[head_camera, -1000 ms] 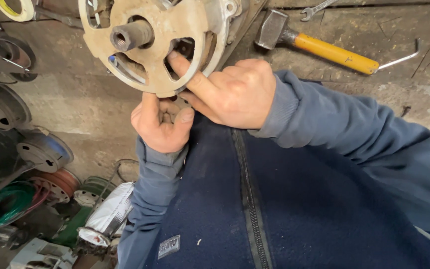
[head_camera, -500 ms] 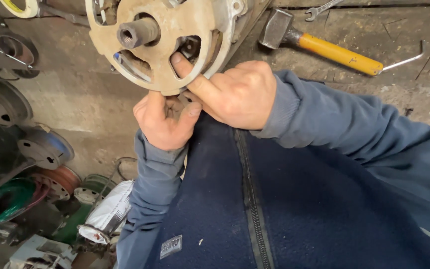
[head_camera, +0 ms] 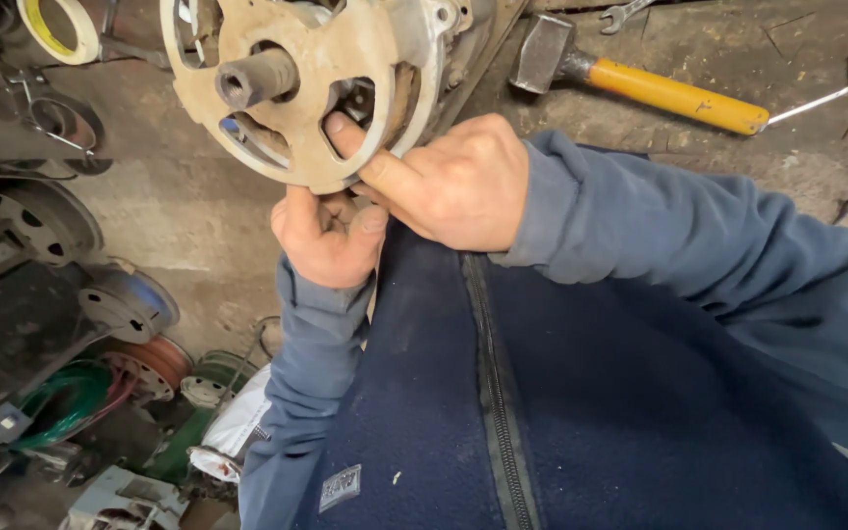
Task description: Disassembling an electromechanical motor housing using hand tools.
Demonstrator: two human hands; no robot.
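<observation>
Holding housing [head_camera: 326, 88]: left hand [head_camera: 324, 240] gripping rim, right hand [head_camera: 453, 182] finger probing slot, probably; needs steady support next.

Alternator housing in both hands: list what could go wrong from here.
The right hand has a finger pushed through a slot in the alternator housing; if it turns or slips, that finger could get pinched. The left hand grips only the lower rim, so the housing might drop.

A repair workshop is shown. A yellow-handled hammer [head_camera: 640, 83] and a spanner [head_camera: 627, 12] are laid on the grimy concrete floor [head_camera: 179, 226]. Worn metal housings [head_camera: 41, 221] and copper windings [head_camera: 149, 363] are heaped at its left edge.
</observation>
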